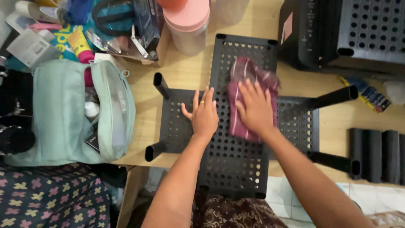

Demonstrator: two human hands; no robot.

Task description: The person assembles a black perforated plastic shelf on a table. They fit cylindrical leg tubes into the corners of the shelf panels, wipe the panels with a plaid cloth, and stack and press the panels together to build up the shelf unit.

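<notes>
On the wooden table (185,71), the left hand (204,115) lies flat and open, holding nothing — bracing the black perforated shelf panel (236,162). The right hand (255,109), fingers spread, presses a maroon striped cloth (244,69) down on it — flat contact for wiping, it seems.

A pale wooden table (185,71) is seen filling the middle of the frame, its near edge cut off at the lower centre. At the left, a mint-green zip pouch (63,114) is laid open on it. In the upper left, a clutter of tubes and packets (80,42) is heaped. A pink-lidded jar (187,25) is stood at the top centre. A black perforated shelf panel with stub legs (168,126) is spread across the centre. Stacked black perforated pieces (337,33) are parked upper right, and black tubes (375,154) are lined up at the right edge.
</notes>
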